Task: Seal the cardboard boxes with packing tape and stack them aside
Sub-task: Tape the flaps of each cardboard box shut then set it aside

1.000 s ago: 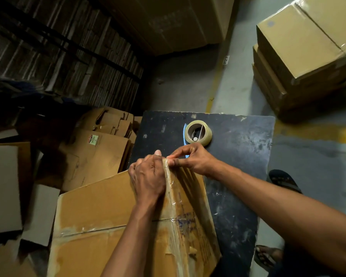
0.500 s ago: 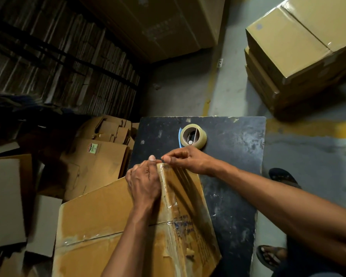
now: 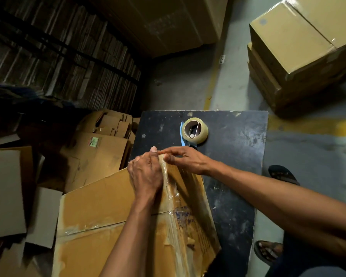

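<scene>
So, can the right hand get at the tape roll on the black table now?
Probably yes. The tape roll stands uncovered on the black table, just beyond the right hand, with nothing between them; that hand must first leave the box.

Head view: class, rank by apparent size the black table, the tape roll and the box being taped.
1. black table and box being taped: alike, and the box is nearer, so unranked.
2. tape roll: plainly smallest.
</scene>
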The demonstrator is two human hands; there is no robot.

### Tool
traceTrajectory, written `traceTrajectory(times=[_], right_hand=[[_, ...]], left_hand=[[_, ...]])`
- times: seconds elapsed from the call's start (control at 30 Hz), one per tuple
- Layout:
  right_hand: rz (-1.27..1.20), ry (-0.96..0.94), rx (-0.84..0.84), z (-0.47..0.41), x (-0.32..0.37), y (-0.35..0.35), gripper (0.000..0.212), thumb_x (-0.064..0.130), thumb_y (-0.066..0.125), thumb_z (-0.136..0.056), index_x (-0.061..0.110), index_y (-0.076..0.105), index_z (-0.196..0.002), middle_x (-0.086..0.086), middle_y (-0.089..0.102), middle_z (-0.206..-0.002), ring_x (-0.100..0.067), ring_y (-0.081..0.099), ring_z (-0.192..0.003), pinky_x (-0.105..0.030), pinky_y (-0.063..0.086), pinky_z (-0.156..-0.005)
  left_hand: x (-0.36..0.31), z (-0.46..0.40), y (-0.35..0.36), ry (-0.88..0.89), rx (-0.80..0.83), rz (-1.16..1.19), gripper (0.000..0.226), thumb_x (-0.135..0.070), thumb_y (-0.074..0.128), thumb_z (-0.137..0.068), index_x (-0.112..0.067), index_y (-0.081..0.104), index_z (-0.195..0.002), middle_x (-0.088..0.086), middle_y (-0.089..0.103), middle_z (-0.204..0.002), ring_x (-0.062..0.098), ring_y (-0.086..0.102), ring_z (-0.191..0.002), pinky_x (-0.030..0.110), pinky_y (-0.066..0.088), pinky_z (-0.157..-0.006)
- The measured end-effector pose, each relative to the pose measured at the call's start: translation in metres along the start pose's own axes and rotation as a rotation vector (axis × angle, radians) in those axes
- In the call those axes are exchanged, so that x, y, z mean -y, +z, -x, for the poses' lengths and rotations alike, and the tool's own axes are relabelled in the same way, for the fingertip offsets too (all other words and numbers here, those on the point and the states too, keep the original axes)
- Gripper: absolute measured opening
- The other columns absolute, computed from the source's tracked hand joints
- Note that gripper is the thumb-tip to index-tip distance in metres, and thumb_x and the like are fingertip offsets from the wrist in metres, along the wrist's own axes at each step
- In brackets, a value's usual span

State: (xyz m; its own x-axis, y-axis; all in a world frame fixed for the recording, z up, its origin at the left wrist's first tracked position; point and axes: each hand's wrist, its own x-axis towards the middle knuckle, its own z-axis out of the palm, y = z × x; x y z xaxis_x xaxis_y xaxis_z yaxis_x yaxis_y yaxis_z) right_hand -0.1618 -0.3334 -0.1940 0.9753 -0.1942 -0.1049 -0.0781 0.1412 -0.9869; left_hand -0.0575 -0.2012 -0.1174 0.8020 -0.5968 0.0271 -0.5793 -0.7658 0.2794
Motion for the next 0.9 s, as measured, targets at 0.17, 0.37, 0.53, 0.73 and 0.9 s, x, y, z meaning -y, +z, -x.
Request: traceTrajectory(times=[0.17, 0.37, 0.53, 0.73, 0.9], right_hand=[[0.070, 0.045, 0.057, 0.003, -0.020, -0.007, 0.065, 0.062, 0.076, -0.082, 0.042, 0.055, -0.141, 0.011, 0.064, -0.132, -0.010, 0.059, -0.124, -0.047, 0.049, -0.109], [0.129, 0.073, 0.149, 0.014, -0.016, -0.018, 0.114, 0.084, 0.073, -0.065, 0.047, 0.021, -0.159, 0.004, 0.048, -0.155, -0.021, 0.043, -0.144, -0.048, 0.034, -0.120], [0.265, 0.003, 0.160, 0.013, -0.007, 0.003, 0.120, 0.069, 0.083, -0.069, 0.053, 0.005, -0.158, 0.005, 0.035, -0.164, -0.022, 0.039, -0.147, -0.052, 0.033, -0.121], [0.390, 0.069, 0.174, 0.037, -0.028, -0.025, 0.135, 0.065, 0.087, -0.066, 0.044, -0.006, -0.162, -0.001, 0.018, -0.171, -0.026, 0.021, -0.156, -0.061, 0.025, -0.123], [0.390, -0.124, 0.081, 0.037, 0.003, 0.007, 0.140, 0.064, 0.086, -0.068, 0.045, -0.019, -0.159, 0.001, 0.006, -0.172, -0.024, 0.014, -0.157, -0.052, 0.017, -0.126]], left_hand=[[-0.005, 0.001, -0.001, 0.027, -0.015, -0.006, 0.075, -0.066, 0.012, -0.102, -0.028, 0.077, -0.099, -0.002, 0.071, -0.086, 0.021, 0.062, -0.094, 0.051, 0.037, -0.105], [-0.001, -0.001, 0.002, 0.029, -0.020, -0.002, 0.075, -0.066, 0.012, -0.103, -0.031, 0.078, -0.105, -0.001, 0.075, -0.092, 0.025, 0.065, -0.102, 0.055, 0.036, -0.107], [-0.001, -0.001, 0.003, 0.001, -0.009, -0.013, 0.076, -0.067, 0.012, -0.102, -0.025, 0.076, -0.097, 0.002, 0.072, -0.089, 0.025, 0.063, -0.100, 0.051, 0.035, -0.108], [-0.002, -0.003, 0.001, 0.037, -0.013, 0.010, 0.073, -0.065, 0.013, -0.102, -0.032, 0.078, -0.103, -0.001, 0.075, -0.090, 0.022, 0.065, -0.098, 0.055, 0.035, -0.108], [-0.003, -0.003, 0.002, 0.033, -0.026, -0.035, 0.070, -0.061, 0.016, -0.104, -0.026, 0.077, -0.100, 0.003, 0.074, -0.091, 0.025, 0.064, -0.096, 0.053, 0.035, -0.106]])
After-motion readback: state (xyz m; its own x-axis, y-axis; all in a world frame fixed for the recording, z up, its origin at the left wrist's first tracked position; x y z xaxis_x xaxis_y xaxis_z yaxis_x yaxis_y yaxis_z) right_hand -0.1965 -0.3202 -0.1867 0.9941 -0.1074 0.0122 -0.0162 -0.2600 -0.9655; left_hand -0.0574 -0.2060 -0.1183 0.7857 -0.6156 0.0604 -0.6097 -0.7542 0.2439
